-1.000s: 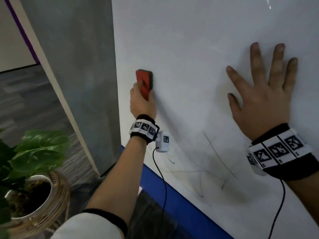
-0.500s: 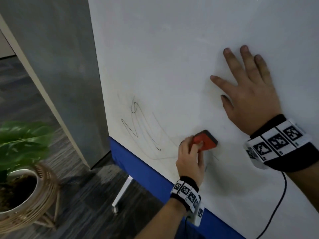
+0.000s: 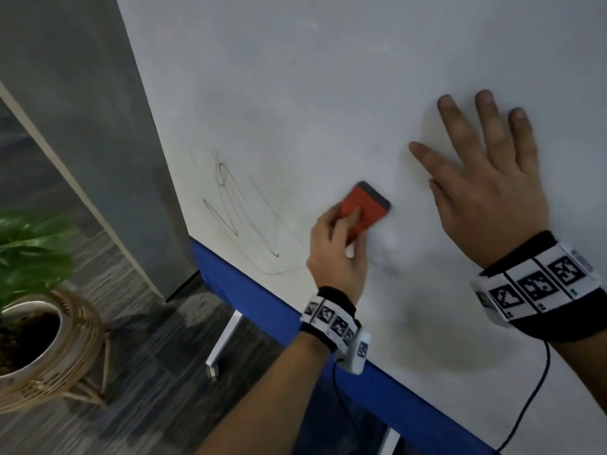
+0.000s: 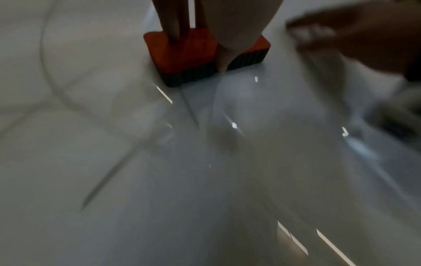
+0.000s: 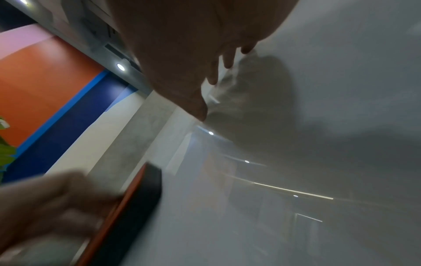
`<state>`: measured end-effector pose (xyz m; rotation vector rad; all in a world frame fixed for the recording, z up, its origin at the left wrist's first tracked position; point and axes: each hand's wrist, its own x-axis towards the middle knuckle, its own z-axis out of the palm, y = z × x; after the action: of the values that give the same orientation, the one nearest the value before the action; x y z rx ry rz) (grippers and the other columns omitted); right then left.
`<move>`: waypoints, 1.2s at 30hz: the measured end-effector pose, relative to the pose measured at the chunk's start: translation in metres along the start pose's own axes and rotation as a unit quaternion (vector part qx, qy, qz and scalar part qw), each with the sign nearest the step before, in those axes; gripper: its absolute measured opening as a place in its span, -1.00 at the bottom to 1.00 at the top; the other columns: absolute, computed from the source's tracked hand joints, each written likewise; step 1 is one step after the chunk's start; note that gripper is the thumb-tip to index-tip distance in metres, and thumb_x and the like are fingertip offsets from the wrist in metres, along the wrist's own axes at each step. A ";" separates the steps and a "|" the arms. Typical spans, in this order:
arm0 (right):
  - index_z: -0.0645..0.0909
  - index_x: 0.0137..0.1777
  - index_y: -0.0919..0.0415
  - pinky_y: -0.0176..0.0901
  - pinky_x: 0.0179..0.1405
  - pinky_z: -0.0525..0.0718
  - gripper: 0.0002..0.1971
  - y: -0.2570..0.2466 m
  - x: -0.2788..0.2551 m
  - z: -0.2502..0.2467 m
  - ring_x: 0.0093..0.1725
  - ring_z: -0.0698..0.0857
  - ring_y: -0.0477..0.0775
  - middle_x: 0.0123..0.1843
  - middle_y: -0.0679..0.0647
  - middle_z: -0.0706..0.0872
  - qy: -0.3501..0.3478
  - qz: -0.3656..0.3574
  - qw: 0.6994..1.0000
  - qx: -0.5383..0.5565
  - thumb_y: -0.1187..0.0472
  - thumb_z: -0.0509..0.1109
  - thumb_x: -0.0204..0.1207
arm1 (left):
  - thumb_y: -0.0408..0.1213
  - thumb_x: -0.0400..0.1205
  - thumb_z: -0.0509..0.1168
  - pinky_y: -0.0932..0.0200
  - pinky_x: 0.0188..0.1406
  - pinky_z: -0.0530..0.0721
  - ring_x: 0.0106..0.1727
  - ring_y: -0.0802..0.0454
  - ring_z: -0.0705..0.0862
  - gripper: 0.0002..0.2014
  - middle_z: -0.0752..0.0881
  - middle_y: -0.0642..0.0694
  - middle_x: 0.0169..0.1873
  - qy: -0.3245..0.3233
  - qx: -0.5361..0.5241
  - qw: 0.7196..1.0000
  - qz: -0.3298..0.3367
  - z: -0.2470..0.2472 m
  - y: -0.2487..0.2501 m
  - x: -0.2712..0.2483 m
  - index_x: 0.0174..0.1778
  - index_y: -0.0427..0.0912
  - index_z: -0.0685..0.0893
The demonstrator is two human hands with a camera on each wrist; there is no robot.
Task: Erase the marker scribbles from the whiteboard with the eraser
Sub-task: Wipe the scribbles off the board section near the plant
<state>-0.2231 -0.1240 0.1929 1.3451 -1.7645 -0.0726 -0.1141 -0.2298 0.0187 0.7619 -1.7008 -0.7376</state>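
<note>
Whiteboard [image 3: 328,93] surface fills most of the head view, a white panel with a blue lower edge [image 3: 262,300] running down toward the right, and a white stand leg [image 3: 223,343] showing beneath it over the dark floor [image 3: 147,389]. A grey wall panel [image 3: 98,110] stands to the left of the board. At the lower left sits a potted plant [image 3: 29,257] in a woven basket stand [image 3: 65,356].

The right hand [image 3: 486,192] lies flat on the board, palm against it, with its fingers [image 3: 489,126] straight and spread and holding nothing; a wristband with black-and-white markers [image 3: 538,287] wraps that wrist. The left hand [image 3: 338,254] is just beside it, lower and to the left, gripping the eraser [image 3: 363,210]: the wrist view shows fingers [image 4: 173,23] laid over its orange back and the thumb [image 4: 227,50] along its side. The eraser is pressed against the board with its dark felt face [image 4: 193,73] on the surface, tilted so its far end points up and to the right.

Marker scribbles [image 3: 230,205] remain on the board to the left of the eraser, thin looping lines reaching down to near the blue edge. A faint smudge of line [image 3: 391,267] also shows just below the left hand.
</note>
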 end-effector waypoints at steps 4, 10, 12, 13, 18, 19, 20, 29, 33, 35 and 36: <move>0.48 0.64 0.08 0.32 0.77 -0.07 -0.49 0.006 -0.005 0.006 0.77 0.16 0.45 0.81 0.20 0.19 0.023 -0.013 0.999 0.017 0.36 0.28 0.70 | -0.31 0.58 0.58 0.06 -0.13 0.87 0.30 -0.05 0.69 -0.68 0.69 -0.09 0.35 -0.114 0.009 0.990 0.085 0.020 -0.004 -0.085 0.18 0.04 0.71; 0.53 0.60 0.10 0.25 0.79 -0.05 -0.50 0.009 -0.005 0.002 0.78 0.17 0.39 0.80 0.18 0.24 0.035 -0.011 0.998 0.044 0.40 0.31 0.67 | -0.29 0.59 0.59 -0.04 -0.10 0.86 0.19 -0.10 0.72 -0.63 0.68 -0.13 0.32 -0.093 0.033 0.995 0.013 -0.003 -0.001 -0.039 0.25 -0.04 0.64; 0.52 0.60 0.09 0.26 0.79 -0.01 -0.47 0.009 -0.004 0.002 0.78 0.17 0.39 0.80 0.18 0.23 0.029 -0.015 0.998 0.048 0.41 0.33 0.65 | -0.26 0.64 0.53 -0.10 0.03 0.83 0.15 -0.13 0.73 -0.68 0.68 -0.14 0.30 -0.007 0.029 0.998 -0.050 -0.011 0.002 0.018 0.28 -0.14 0.68; 0.51 0.61 0.08 0.27 0.79 0.01 -0.46 0.008 -0.004 0.002 0.78 0.16 0.38 0.80 0.18 0.23 0.028 -0.019 0.998 0.048 0.41 0.33 0.64 | -0.23 0.65 0.51 -0.08 0.06 0.80 0.15 -0.13 0.73 -0.67 0.68 -0.12 0.30 0.025 0.029 0.997 -0.066 -0.014 0.003 0.044 0.32 -0.15 0.67; 0.41 0.69 0.13 0.24 0.80 -0.08 -0.39 0.005 -0.003 0.005 0.80 0.13 0.36 0.81 0.17 0.20 0.026 -0.010 0.999 0.024 0.42 0.33 0.63 | -0.17 0.72 0.45 0.17 0.18 0.63 0.33 -0.03 0.67 -0.58 0.62 -0.06 0.40 0.051 0.039 0.996 -0.065 0.000 0.007 0.039 0.50 -0.06 0.61; 0.40 0.70 0.15 0.24 0.79 -0.14 -0.38 0.003 -0.003 0.006 0.80 0.11 0.37 0.82 0.17 0.17 0.020 -0.009 1.000 0.020 0.40 0.34 0.63 | -0.19 0.72 0.46 0.16 0.19 0.64 0.35 -0.03 0.66 -0.59 0.62 -0.07 0.42 0.043 0.039 0.996 -0.067 0.007 0.004 0.016 0.49 -0.07 0.62; 0.38 0.71 0.16 0.24 0.79 -0.18 -0.37 0.001 -0.003 0.006 0.80 0.08 0.37 0.83 0.17 0.14 0.013 -0.009 1.000 0.018 0.38 0.36 0.62 | -0.21 0.70 0.47 0.12 0.19 0.68 0.36 -0.05 0.66 -0.60 0.62 -0.08 0.42 0.028 0.041 0.996 -0.073 0.014 0.001 -0.010 0.46 -0.07 0.63; 0.49 0.64 0.14 0.16 0.80 -0.17 -0.43 -0.013 -0.003 0.005 0.80 0.12 0.31 0.81 0.13 0.21 0.038 0.043 0.996 0.066 0.34 0.40 0.61 | -0.29 0.57 0.58 -0.01 -0.15 0.85 0.14 0.03 0.66 -0.59 0.62 0.05 0.22 -0.194 0.055 0.979 -0.029 0.017 -0.037 -0.108 0.17 0.05 0.51; 0.56 0.57 0.10 0.24 0.79 -0.21 -0.52 -0.027 -0.003 0.008 0.79 0.11 0.38 0.81 0.13 0.22 0.051 0.099 0.992 0.067 0.31 0.36 0.65 | -0.30 0.62 0.53 -0.09 -0.13 0.81 0.20 -0.12 0.65 -0.67 0.61 -0.07 0.29 -0.157 0.085 0.984 -0.022 -0.014 -0.063 -0.020 0.21 -0.07 0.56; 0.61 0.53 0.07 0.30 0.79 -0.17 -0.55 -0.040 0.005 0.011 0.77 0.14 0.44 0.80 0.16 0.24 0.069 0.129 0.987 0.074 0.29 0.36 0.64 | -0.26 0.63 0.52 -0.10 -0.15 0.79 0.15 -0.12 0.65 -0.71 0.60 -0.07 0.26 -0.138 0.097 0.986 -0.013 -0.031 -0.077 0.021 0.19 -0.12 0.58; 0.62 0.52 0.07 0.30 0.79 -0.16 -0.56 -0.046 0.010 0.012 0.76 0.15 0.47 0.79 0.18 0.26 0.077 0.136 0.985 0.080 0.29 0.36 0.65 | -0.25 0.64 0.51 -0.09 -0.17 0.79 0.14 -0.11 0.65 -0.71 0.60 -0.06 0.25 -0.140 0.102 0.985 0.002 -0.038 -0.083 0.036 0.18 -0.11 0.58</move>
<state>-0.1968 -0.1563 0.1679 1.1739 -1.8338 0.3216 -0.0748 -0.3117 -0.0177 0.8245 -2.0566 -0.6990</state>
